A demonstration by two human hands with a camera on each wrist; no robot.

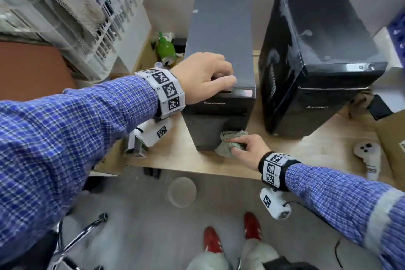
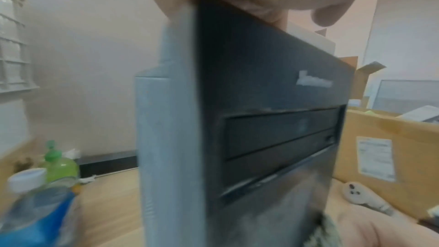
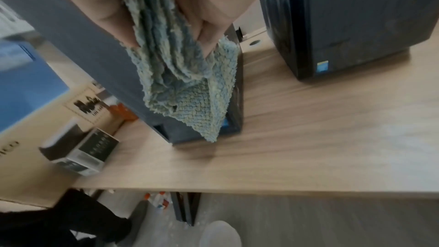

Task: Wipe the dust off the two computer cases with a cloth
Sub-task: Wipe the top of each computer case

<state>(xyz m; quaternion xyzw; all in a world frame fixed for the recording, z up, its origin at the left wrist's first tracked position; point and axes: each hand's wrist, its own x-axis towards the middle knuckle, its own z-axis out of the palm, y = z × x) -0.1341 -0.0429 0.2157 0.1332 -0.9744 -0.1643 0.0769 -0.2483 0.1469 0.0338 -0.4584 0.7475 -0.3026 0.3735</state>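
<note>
Two dark computer cases stand on a wooden desk (image 1: 306, 155). The matte grey case (image 1: 219, 39) is at the centre, the glossy black case (image 1: 317, 46) to its right, streaked with smears. My left hand (image 1: 203, 76) grips the top front edge of the grey case, fingers curled over it; the left wrist view shows the case front (image 2: 261, 119) with its drive bays. My right hand (image 1: 247, 149) holds a bunched grey-green cloth (image 1: 230, 142) against the lower front of the grey case. In the right wrist view the cloth (image 3: 185, 82) hangs from my fingers (image 3: 209, 31).
A green bottle (image 1: 165, 48) and a blue-capped bottle (image 2: 35, 204) stand left of the grey case. White crates (image 1: 65, 17) fill the far left. A white controller (image 1: 368, 155) and cardboard boxes (image 2: 385, 157) lie at the right. A chair base (image 1: 83, 237) is below.
</note>
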